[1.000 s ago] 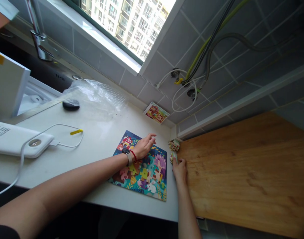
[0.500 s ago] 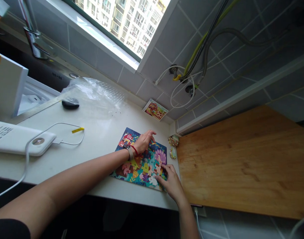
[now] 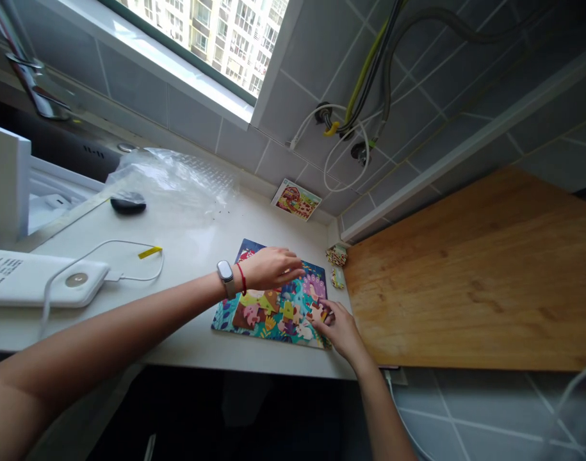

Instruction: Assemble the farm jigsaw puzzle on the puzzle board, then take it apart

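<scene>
A colourful animal jigsaw puzzle (image 3: 268, 322) lies on the white counter, with loose-looking pieces raised on its surface. My left hand (image 3: 272, 269) is over the upper part of the puzzle, fingers stretched loosely to the right and nothing visible in them; it hides the pieces below. At the puzzle's right edge, my right hand (image 3: 341, 328) has thumb and index finger on either side of a brown-and-white puzzle piece (image 3: 316, 312). Beside the puzzle's upper right corner sit a stack of puzzle pieces (image 3: 337, 255) and a smaller stack (image 3: 337, 278).
A picture card (image 3: 296, 200) leans on the tiled wall. Clear plastic wrap (image 3: 177, 176) and a black mouse-like object (image 3: 128, 205) lie at the back left. A white power bank (image 3: 43, 278) with a cable is at left; a wooden board (image 3: 465, 282) stands at right.
My left hand has turned, its fingers now pointing right across the puzzle and the watch face showing. The right hand stays at the brown-and-white piece. The camera view has shifted slightly.
</scene>
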Tool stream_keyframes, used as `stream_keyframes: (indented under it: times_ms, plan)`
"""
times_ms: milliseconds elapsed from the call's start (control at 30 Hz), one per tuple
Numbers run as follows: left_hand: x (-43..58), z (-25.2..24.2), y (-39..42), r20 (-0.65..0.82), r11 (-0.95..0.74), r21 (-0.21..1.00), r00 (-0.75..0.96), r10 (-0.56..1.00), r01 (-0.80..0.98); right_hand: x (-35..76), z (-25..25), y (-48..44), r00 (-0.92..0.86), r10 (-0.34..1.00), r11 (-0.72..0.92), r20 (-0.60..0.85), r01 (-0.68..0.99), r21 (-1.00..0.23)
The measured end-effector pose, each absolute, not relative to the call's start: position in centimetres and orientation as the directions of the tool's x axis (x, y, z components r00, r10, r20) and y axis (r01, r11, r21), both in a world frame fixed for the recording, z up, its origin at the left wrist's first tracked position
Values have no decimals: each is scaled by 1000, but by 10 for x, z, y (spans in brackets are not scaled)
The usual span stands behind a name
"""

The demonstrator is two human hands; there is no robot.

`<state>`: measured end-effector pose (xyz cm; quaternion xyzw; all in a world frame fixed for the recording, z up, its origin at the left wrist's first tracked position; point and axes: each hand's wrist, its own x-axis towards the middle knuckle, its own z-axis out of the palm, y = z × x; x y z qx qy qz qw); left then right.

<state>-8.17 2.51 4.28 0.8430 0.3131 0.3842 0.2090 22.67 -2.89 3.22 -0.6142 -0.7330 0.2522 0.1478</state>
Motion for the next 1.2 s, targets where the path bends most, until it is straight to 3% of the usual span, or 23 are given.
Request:
stream_keyframes:
  times_ms: [300, 533, 733, 833, 1000, 1200]
  plan:
    - [-133, 5, 19, 514, -668, 508, 430, 742, 544, 225, 42, -37, -282, 956, 228, -81, 888, -400]
    - [-119, -5, 13, 486, -697, 463, 501, 716, 548, 218, 56, -33, -335, 931, 203, -147, 808, -553]
    - [-119, -8, 11, 466, -684, 479, 502, 729, 549, 220, 64, -23, -329, 884, 42, -333, 764, -644]
    - [-120, -9, 13, 445, -680, 482, 514, 734, 553, 214, 64, -18, -347, 872, 12, -346, 720, -693]
    - [-120, -11, 15, 445, -679, 484, 512, 734, 552, 184, 49, -17, -432, 830, 126, -352, 761, -637]
    - [-119, -12, 15, 443, -686, 477, 524, 728, 550, 168, 40, -17, -382, 880, 149, -283, 787, -598]
